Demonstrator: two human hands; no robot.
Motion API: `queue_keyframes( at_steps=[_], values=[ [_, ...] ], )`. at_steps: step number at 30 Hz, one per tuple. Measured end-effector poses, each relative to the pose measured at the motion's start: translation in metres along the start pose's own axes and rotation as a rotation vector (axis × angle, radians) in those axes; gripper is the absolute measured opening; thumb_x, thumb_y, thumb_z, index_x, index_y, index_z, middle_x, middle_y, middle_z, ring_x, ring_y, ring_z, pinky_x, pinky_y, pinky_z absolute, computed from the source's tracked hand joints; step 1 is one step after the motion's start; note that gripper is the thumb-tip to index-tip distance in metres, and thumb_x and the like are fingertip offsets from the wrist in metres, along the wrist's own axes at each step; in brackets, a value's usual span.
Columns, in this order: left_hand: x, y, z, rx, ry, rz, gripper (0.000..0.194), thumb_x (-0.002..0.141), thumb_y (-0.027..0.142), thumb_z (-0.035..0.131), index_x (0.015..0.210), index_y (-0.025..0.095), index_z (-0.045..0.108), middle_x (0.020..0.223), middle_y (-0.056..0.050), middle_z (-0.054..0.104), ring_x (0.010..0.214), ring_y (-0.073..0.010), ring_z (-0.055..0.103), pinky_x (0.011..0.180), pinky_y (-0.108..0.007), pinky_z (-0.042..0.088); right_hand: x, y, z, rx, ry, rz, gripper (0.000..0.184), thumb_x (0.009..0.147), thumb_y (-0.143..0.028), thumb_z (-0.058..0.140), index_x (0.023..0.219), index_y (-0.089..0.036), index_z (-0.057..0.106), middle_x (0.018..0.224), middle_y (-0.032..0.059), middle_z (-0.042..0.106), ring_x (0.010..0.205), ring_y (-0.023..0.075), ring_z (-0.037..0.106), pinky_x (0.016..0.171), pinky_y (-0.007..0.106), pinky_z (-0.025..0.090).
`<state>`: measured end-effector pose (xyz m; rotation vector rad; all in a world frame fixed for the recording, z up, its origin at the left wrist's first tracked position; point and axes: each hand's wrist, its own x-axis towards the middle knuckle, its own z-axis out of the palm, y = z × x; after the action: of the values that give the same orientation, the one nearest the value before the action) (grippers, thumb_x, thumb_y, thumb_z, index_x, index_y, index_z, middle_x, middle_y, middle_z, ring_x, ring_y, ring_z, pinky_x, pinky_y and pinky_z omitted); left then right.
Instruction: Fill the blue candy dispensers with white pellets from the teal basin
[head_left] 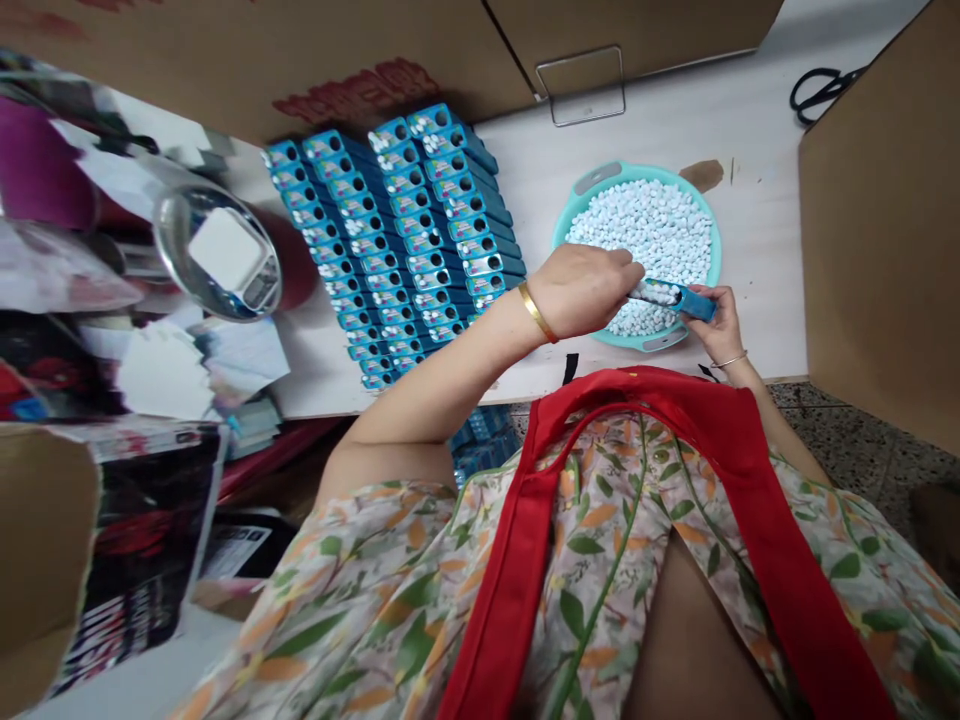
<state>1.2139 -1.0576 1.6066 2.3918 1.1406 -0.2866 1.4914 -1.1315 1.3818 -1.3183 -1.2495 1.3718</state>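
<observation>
My left hand (589, 288), with a gold bracelet at the wrist, is closed above the basin. Its fingers are around the end of a narrow scoop-like piece (654, 291) heaped with white pellets; the grip is partly hidden. The other end of that piece meets the opening of a small blue box (697, 303). My right hand (721, 325), wearing a thin bangle, holds this box between thumb and fingers. Below both hands stands a turquoise basin (715, 245) full of small white pellets (652, 225).
Several rows of blue boxes (420, 225) with round holes stand left of the basin. Farther left, a white scale (232, 255) sits on a round metal tin (161, 230). Cardboard (877, 230) walls the right side, near black-handled scissors (821, 95). A wire stand (581, 85) is behind the basin.
</observation>
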Motion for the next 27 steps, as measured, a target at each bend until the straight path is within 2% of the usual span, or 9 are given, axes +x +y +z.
queue_keyframes(
  at_steps=[6, 14, 17, 20, 23, 25, 27],
  values=[
    [-0.005, 0.012, 0.001, 0.041, 0.029, -0.017, 0.031, 0.108, 0.017, 0.047, 0.118, 0.017, 0.076, 0.104, -0.013, 0.073, 0.099, -0.0248, 0.072, 0.084, -0.037, 0.054, 0.001, 0.008, 0.003, -0.016, -0.011, -0.036, 0.050, 0.079, -0.038, 0.085, 0.113, -0.032, 0.050, 0.133, 0.0048, 0.069, 0.133, 0.0242, 0.069, 0.123, 0.056, 0.055],
    [-0.016, 0.003, 0.008, -0.081, 0.084, -0.055, 0.030, 0.108, 0.023, 0.049, 0.121, 0.021, 0.075, 0.104, -0.010, 0.071, 0.104, -0.0255, 0.071, 0.090, -0.040, 0.055, 0.005, 0.008, 0.000, -0.062, -0.026, -0.023, 0.057, 0.075, -0.050, 0.089, 0.111, -0.031, 0.050, 0.142, 0.0071, 0.064, 0.137, 0.0272, 0.066, 0.122, 0.057, 0.055],
    [-0.018, -0.012, 0.015, -0.099, 0.117, -0.065, 0.029, 0.107, 0.026, 0.050, 0.124, 0.022, 0.072, 0.109, -0.009, 0.072, 0.108, -0.0265, 0.070, 0.092, -0.041, 0.055, 0.003, 0.009, -0.001, -0.046, -0.011, -0.027, 0.061, 0.073, -0.057, 0.091, 0.110, -0.031, 0.050, 0.139, 0.0077, 0.063, 0.137, 0.0286, 0.064, 0.123, 0.059, 0.054],
    [-0.017, -0.044, 0.044, -0.098, 0.153, -0.233, 0.031, 0.105, 0.027, 0.052, 0.131, 0.022, 0.067, 0.125, -0.012, 0.072, 0.118, -0.0301, 0.069, 0.097, -0.043, 0.055, -0.001, 0.010, -0.005, -0.078, 0.088, 0.012, 0.067, 0.071, -0.063, 0.091, 0.113, -0.030, 0.051, 0.125, 0.0063, 0.064, 0.131, 0.0294, 0.066, 0.123, 0.060, 0.054],
    [-0.003, -0.073, 0.093, -0.079, 0.037, -0.427, 0.034, 0.104, 0.022, 0.051, 0.134, 0.018, 0.064, 0.137, -0.019, 0.070, 0.124, -0.0342, 0.067, 0.100, -0.044, 0.054, -0.004, 0.007, -0.012, -0.058, 0.156, 0.042, 0.075, 0.074, -0.069, 0.087, 0.130, -0.032, 0.053, 0.129, 0.0069, 0.064, 0.133, 0.0309, 0.066, 0.123, 0.059, 0.055],
    [0.017, -0.077, 0.126, -0.106, -0.062, -0.467, 0.035, 0.105, 0.019, 0.047, 0.136, 0.016, 0.063, 0.142, -0.021, 0.069, 0.127, -0.0342, 0.066, 0.102, -0.043, 0.053, -0.003, 0.004, -0.017, 0.000, 0.167, 0.050, 0.078, 0.078, -0.071, 0.083, 0.140, -0.035, 0.052, 0.139, 0.0070, 0.063, 0.137, 0.0310, 0.065, 0.123, 0.058, 0.056],
    [0.044, -0.067, 0.153, -0.184, -0.087, -0.461, 0.038, 0.108, 0.019, 0.041, 0.140, 0.016, 0.061, 0.147, -0.020, 0.068, 0.132, -0.0328, 0.064, 0.105, -0.041, 0.052, -0.002, 0.002, -0.023, 0.040, 0.190, 0.060, 0.079, 0.077, -0.071, 0.084, 0.140, -0.035, 0.053, 0.139, 0.0061, 0.064, 0.136, 0.0304, 0.066, 0.122, 0.058, 0.056]
  ],
)
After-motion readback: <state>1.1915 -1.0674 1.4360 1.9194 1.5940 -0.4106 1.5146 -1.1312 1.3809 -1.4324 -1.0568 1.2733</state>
